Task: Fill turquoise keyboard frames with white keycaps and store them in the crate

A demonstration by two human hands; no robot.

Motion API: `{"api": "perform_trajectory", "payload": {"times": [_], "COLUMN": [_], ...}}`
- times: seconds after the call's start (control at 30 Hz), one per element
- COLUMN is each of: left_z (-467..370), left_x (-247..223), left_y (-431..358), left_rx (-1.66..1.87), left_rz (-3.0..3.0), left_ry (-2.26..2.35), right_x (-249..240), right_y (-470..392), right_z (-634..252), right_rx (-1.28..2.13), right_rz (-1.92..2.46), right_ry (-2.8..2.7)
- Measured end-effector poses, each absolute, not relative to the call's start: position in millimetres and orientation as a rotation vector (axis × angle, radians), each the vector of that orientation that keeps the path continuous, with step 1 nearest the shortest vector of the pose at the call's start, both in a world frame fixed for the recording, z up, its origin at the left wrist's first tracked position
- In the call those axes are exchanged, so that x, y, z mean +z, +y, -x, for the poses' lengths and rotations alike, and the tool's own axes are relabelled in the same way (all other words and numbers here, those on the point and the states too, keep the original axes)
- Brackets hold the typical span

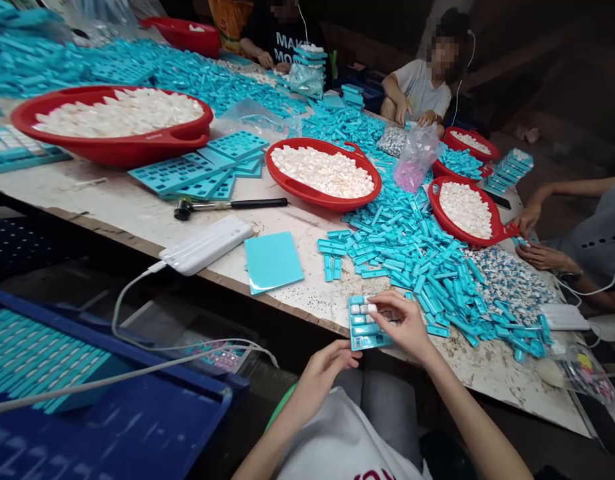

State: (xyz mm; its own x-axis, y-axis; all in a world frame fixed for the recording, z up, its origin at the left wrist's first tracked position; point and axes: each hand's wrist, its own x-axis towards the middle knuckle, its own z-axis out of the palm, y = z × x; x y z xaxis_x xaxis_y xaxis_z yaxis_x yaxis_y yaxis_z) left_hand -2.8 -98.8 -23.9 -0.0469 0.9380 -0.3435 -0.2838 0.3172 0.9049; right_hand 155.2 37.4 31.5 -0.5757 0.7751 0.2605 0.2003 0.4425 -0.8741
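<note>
At the table's front edge, a small turquoise plastic frame [358, 343] with slots holds a few white blocks in its upper part. My left hand [326, 365] is closed on the frame's near left corner, fingers curled at its edge. My right hand [405, 327] reaches over the frame from the right and covers much of it. Its thumb and forefinger pinch a small white block [371, 309] at the frame's upper row. Just beyond lies a heap of loose turquoise strips [417, 260], with a few strips [332, 257] apart at its left.
Red bowls [287, 187] of white pieces stand across the table. A hammer [237, 204], a white power bank [207, 245] and a flat turquoise plate [274, 261] lie to the left. A blue crate [187, 427] sits below left. Co-workers' hands [542, 253] are at the right and far side.
</note>
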Motion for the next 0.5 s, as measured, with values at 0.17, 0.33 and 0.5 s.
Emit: {"api": "perform_trajectory", "payload": {"times": [0.17, 0.33, 0.5], "left_z": [3.1, 4.3, 1.1], "left_x": [-26.8, -23.7, -17.0], "left_y": [-93.8, -90.7, -86.9], "left_rx": [1.121, 1.083, 1.088], "left_rz": [-0.574, -0.527, -0.445], "left_ry": [1.133, 1.125, 1.157], "right_x": [28.3, 26.0, 23.5], "right_y": [5.0, -12.7, -18.6], "right_z": [-163.1, -166.6, -164.1], "right_rx": [1.107, 1.088, 0.998], "right_rz": [0.808, 0.848, 0.846], "right_ry": [-1.996, -1.930, -1.997]}}
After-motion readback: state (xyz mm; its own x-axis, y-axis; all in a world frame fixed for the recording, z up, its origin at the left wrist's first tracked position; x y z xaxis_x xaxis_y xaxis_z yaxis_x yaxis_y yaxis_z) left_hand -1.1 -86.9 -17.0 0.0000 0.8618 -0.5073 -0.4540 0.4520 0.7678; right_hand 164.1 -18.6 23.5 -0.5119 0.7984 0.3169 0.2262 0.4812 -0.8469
